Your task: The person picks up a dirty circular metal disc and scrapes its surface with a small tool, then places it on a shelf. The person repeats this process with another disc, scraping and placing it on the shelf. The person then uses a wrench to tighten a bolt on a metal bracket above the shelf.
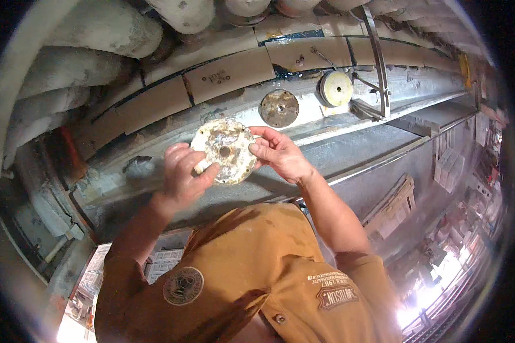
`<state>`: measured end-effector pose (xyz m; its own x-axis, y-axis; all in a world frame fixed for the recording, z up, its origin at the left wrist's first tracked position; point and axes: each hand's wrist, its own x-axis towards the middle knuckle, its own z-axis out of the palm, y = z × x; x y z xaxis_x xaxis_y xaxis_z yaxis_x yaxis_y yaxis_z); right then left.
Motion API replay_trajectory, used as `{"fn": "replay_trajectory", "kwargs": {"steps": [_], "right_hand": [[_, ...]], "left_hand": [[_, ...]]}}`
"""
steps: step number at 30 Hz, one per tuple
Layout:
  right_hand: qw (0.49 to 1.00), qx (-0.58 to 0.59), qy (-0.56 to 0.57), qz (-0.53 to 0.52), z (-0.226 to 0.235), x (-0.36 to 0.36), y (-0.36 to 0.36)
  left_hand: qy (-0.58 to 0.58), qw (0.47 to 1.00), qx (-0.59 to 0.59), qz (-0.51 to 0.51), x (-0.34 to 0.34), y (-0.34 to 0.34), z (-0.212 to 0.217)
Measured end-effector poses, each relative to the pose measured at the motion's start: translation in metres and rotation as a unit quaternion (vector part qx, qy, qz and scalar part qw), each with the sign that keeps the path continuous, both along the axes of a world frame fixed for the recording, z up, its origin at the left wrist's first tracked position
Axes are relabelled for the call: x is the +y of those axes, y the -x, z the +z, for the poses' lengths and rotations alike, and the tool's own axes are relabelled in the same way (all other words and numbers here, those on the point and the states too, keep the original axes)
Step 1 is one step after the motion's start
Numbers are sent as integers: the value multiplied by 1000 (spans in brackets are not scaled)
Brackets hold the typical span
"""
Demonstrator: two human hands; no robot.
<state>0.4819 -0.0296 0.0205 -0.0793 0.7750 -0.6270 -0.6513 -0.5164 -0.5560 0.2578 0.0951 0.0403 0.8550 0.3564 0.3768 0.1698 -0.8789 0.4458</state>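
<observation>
Both hands [234,166] around pale crusted disc [225,150].

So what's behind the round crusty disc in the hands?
Behind the pale disc, held by the left hand and right hand, runs a grey metal ledge. The stretch directly behind the disc is covered. A brown disc sits farther along.

Disc's [225,150] lower left rim behind left-hand fingers [183,166]; far right clutter [469,228] perhaps shelving, blurred.

Dim, warm light with blown-out glare at the lower edges, heavy fisheye bending, and perhaps slight softness.
</observation>
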Motion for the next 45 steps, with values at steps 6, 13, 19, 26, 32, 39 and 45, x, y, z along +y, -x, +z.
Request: {"fn": "replay_trajectory", "kwargs": {"steps": [6, 13, 19, 26, 32, 39, 45], "right_hand": [[996, -61, -26, -62, -13, -20, 4], [992, -42, 20, -122, -16, -28, 6], [989, -40, 47, -132, -22, -31, 10], [988, -41, 63, -136, -27, -30, 11], [989, -36, 61, -133, -25, -30, 10], [988, -44, 80, -124, -23, -31, 10], [987, -43, 74, -133, -25, -33, 10]], "left_hand": [[292, 943, -4, 161, -23, -7, -21], [756, 591, -192, 208, -45, -16, -26], [795, 527, -171, 248, -39, -25, -24], [807, 515, -142, 252, -34, -20, -32], [808, 513, -144, 251, -37, -21, -34], [805, 514, -125, 268, -35, -22, -38], [811, 509, -124, 261, -34, -22, -41]]}}
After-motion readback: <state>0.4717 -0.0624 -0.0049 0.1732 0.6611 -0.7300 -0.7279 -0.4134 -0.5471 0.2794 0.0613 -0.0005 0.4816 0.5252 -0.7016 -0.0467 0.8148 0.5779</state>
